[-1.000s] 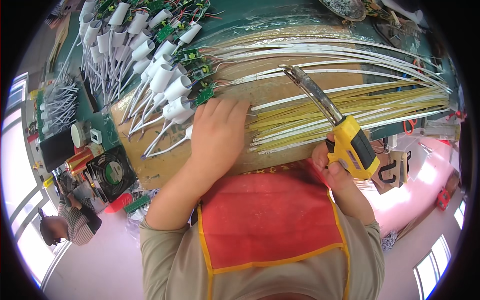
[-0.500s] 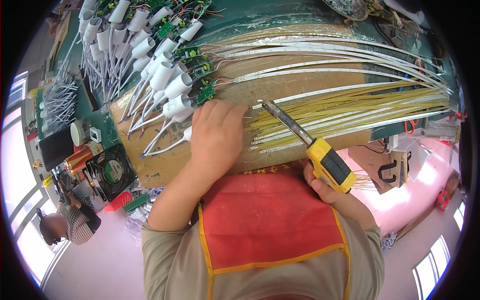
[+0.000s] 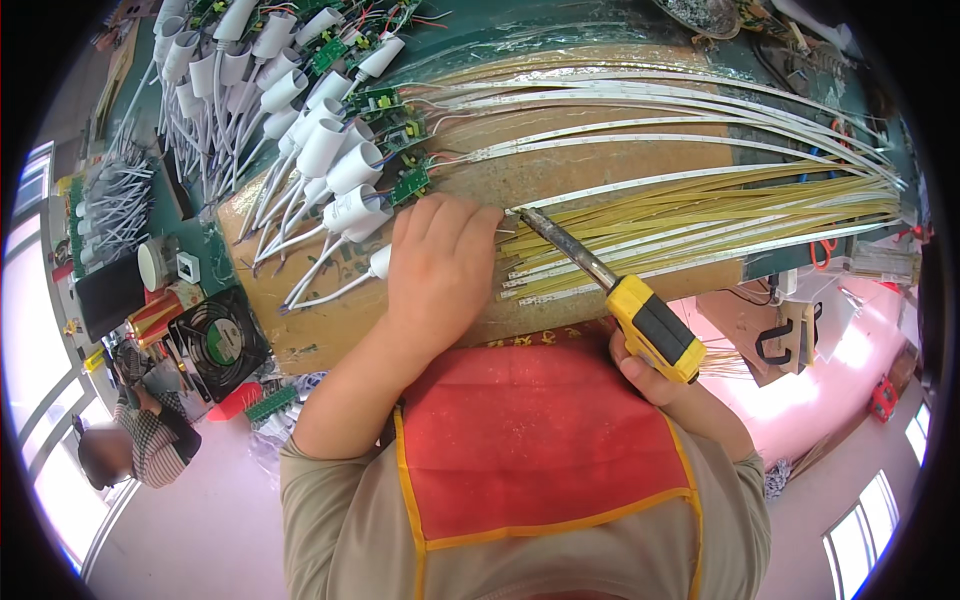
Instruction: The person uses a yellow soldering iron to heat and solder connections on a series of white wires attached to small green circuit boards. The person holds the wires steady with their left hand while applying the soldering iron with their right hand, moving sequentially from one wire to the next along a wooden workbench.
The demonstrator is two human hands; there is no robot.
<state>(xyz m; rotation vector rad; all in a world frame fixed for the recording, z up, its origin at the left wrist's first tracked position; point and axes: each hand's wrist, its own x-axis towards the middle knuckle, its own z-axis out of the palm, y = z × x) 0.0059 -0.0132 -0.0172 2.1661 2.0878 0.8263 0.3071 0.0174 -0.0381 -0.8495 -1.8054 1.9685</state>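
My right hand (image 3: 645, 375) grips a soldering iron (image 3: 655, 335) by its yellow and black handle. The iron's tip rests at the end of a white LED strip (image 3: 590, 195), close to my left fingertips. My left hand (image 3: 443, 270) is closed over the board, fingers pinched together; a thin wire (image 3: 505, 231) pokes out beside them. A white cylindrical housing (image 3: 381, 262) sticks out from under that hand, and whatever joins it is hidden by the palm. Just beyond lie more white housings (image 3: 355, 170) with green circuit boards (image 3: 410, 185) wired to strips.
Many yellow-backed LED strips (image 3: 700, 210) spread to the right over a brown board (image 3: 340, 335). White housings with cables (image 3: 205, 75) pile up at the far left. A black fan (image 3: 220, 342) stands at the left, a metal dish (image 3: 705, 15) at the back. Another person (image 3: 150, 440) is at the lower left.
The soldering iron has shifted slightly left and down, its tip coming nearer my left fingertips. My left hand has moved a little to the right, still closed.
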